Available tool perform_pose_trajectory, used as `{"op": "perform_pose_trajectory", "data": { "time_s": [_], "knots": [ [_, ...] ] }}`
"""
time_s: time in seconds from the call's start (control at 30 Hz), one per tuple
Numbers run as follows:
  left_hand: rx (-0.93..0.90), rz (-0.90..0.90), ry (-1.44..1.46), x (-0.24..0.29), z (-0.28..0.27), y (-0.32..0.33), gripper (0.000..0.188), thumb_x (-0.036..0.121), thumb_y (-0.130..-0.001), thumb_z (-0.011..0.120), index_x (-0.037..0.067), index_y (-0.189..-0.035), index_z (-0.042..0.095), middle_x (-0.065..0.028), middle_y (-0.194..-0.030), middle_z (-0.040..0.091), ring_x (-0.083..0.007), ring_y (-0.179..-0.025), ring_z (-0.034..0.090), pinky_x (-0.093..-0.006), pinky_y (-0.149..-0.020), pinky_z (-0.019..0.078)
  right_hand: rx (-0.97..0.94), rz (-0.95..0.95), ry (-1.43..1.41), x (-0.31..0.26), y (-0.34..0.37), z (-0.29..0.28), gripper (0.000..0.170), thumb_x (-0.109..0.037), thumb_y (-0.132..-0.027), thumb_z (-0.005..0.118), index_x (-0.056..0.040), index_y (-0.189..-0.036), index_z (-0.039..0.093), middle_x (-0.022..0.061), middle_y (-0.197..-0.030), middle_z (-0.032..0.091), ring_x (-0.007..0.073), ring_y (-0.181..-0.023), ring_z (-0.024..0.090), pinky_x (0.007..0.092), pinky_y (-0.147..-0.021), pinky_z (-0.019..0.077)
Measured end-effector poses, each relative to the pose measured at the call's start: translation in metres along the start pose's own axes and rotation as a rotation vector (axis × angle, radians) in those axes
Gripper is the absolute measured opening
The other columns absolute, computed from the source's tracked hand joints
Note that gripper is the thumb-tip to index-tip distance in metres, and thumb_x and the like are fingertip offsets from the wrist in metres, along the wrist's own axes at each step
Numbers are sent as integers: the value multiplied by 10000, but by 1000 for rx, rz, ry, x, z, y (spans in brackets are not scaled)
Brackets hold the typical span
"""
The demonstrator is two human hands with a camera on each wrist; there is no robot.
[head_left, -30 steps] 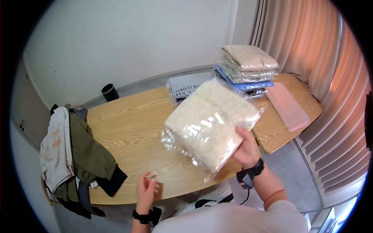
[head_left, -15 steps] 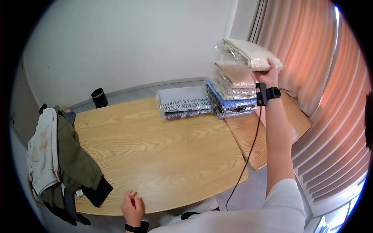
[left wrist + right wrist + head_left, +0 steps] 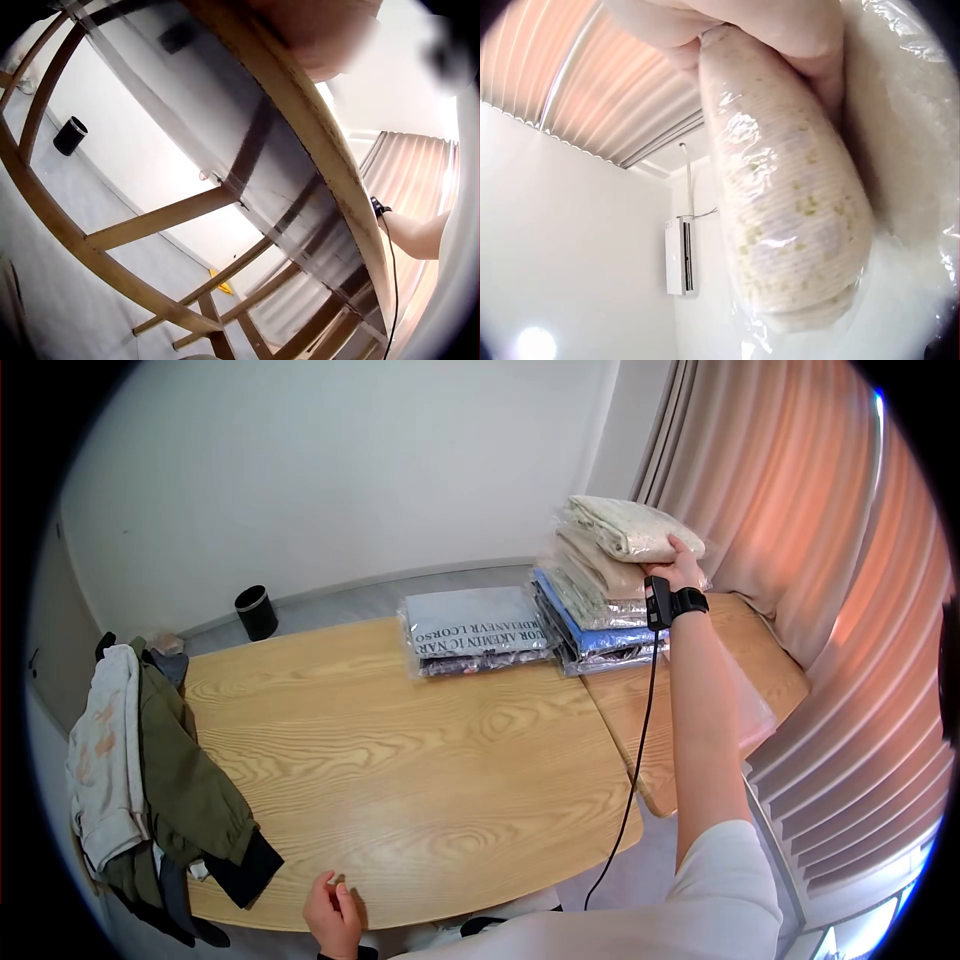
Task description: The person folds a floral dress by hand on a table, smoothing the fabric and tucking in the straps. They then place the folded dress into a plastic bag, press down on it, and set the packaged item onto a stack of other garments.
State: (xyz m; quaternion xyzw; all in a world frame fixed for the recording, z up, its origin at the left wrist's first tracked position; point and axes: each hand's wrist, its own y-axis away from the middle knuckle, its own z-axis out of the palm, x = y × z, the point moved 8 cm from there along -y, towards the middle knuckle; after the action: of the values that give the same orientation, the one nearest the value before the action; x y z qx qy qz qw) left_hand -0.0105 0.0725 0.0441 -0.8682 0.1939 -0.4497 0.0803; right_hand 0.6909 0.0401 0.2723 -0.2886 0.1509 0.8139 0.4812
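Observation:
My right hand [image 3: 680, 567] grips the near right edge of a cream garment in a clear bag [image 3: 630, 528], on top of a stack of bagged garments [image 3: 600, 595]. In the right wrist view, the fingers [image 3: 780, 30] pinch the edge of the patterned cream bundle [image 3: 795, 217]. My left hand [image 3: 333, 920] hangs at the table's front edge with loosely bent fingers and holds nothing; the left wrist view shows part of it [image 3: 322, 34] above the table rim.
Left of the stack lies a bagged grey garment with lettering [image 3: 475, 622]. Loose clothes, among them an olive one [image 3: 190, 770], hang over the table's left end. A pinkish plastic sheet [image 3: 745, 705] lies at the right; a black cable [image 3: 640, 760] trails from my right wrist. A bin [image 3: 256, 614] stands behind.
My right hand has carried the cream bagged garment from above the table's middle to the back right and lowered it onto the stack. My left hand has shifted slightly left and down in view.

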Motion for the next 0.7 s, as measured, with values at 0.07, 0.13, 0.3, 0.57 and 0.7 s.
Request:
{"op": "perform_pose_trajectory", "data": {
  "time_s": [0.07, 0.13, 0.3, 0.57, 0.7],
  "knots": [
    [-4, 1, 0, -2, 1, 0, 186, 79, -889, 511, -26, -1037, 550, -55, -639, 482, -141, -529, 432, -285, -496, 354, 6, 21, 70, -4, -15, -7, 468, -191, -892, 525, -5, -1297, 382, 201, -1309, 446, 395, -1201, 435, 587, -970, 379],
    [-9, 2, 1, -4, 1, 1, 185, 79, -892, 509, -28, -1037, 549, -55, -639, 482, -140, -529, 431, -286, -495, 353, 13, 43, 140, -7, -30, -17, 463, -196, -897, 522, 0, -1293, 382, 208, -1292, 456, 401, -1167, 467, 580, -931, 424],
    [-18, 39, -19, -5, 2, 0, 185, 76, -892, 507, -30, -1038, 547, -62, -647, 488, -146, -534, 434, -288, -501, 356, -195, 187, 286, -24, -48, -11, 454, -227, -913, 508, 41, -1262, 396, 228, -1210, 500, 415, -1039, 551, 519, -828, 516],
    [22, 41, -11, -3, 0, -1, 201, 87, -855, 544, -23, -1022, 566, -84, -651, 518, -193, -509, 484, -314, -487, 392, -16, 26, -25, -3, 17, -11, 466, -172, -939, 485, 30, -1335, 345, 179, -1323, 461, 318, -1253, 414, 459, -1088, 297],
    [38, 68, -25, 0, -2, -1, 201, 85, -852, 544, -21, -1022, 570, -84, -654, 522, -195, -509, 485, -314, -487, 395, -80, -39, -26, -4, 25, 5, 464, -166, -943, 475, 11, -1349, 336, 170, -1360, 427, 335, -1266, 394, 499, -1091, 275]
  ]
}}
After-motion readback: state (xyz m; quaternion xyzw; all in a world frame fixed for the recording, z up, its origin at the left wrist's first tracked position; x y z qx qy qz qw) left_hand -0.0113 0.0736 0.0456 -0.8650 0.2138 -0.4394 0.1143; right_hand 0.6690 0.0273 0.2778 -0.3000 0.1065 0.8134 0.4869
